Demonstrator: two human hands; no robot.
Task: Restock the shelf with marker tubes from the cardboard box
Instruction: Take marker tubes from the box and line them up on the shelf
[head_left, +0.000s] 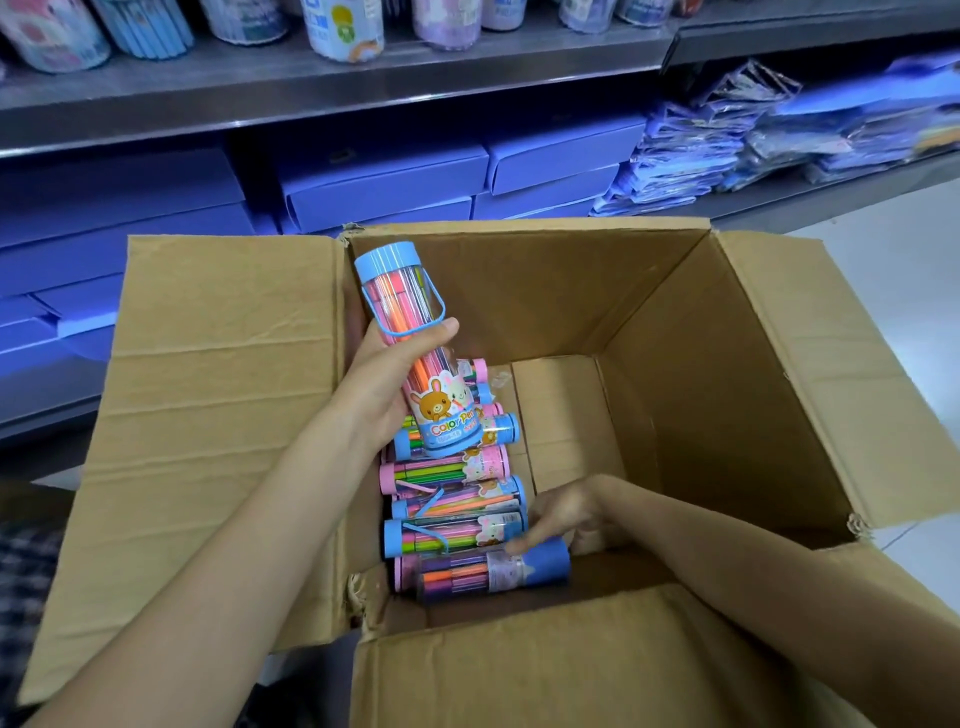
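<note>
An open cardboard box (675, 322) stands in front of the shelves. My left hand (384, 379) grips a blue-capped marker tube (415, 332) with a rabbit label, held upright above the box's left side. Several more pink and blue marker tubes (452, 512) lie stacked along the box's left wall. My right hand (561, 512) reaches down into the box, its fingers curled on the blue end of the nearest lying tube (498, 569). The grey shelf (332, 88) above holds similar tubes.
Blue flat boxes (384, 187) fill the lower shelf behind the cardboard box. Stacks of plastic-wrapped packets (685, 156) lie at the right of that shelf. The box's flaps spread out left, right and toward me. White floor shows at the right.
</note>
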